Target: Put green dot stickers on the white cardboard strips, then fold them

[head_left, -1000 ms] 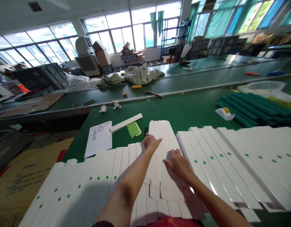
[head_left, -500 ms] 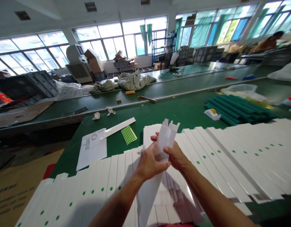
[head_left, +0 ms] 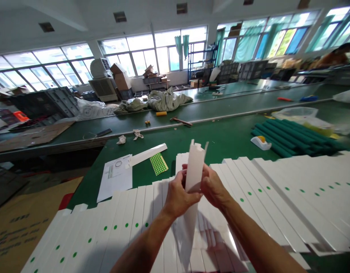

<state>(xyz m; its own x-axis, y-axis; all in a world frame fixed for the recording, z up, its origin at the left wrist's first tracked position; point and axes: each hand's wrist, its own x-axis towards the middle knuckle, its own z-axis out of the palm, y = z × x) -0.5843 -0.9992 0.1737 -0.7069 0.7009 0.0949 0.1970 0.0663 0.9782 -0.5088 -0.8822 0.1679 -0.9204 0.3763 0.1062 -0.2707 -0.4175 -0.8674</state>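
The left hand (head_left: 181,189) and the right hand (head_left: 213,186) pinch a folded white strip (head_left: 194,167) from both sides; that keeps it standing up in the air; more white strips (head_left: 263,201) lie flat side by side on the green worktop (head_left: 220,140) below.

Two hands (head_left: 180,193) (head_left: 215,187), one white folded strip (head_left: 194,167)
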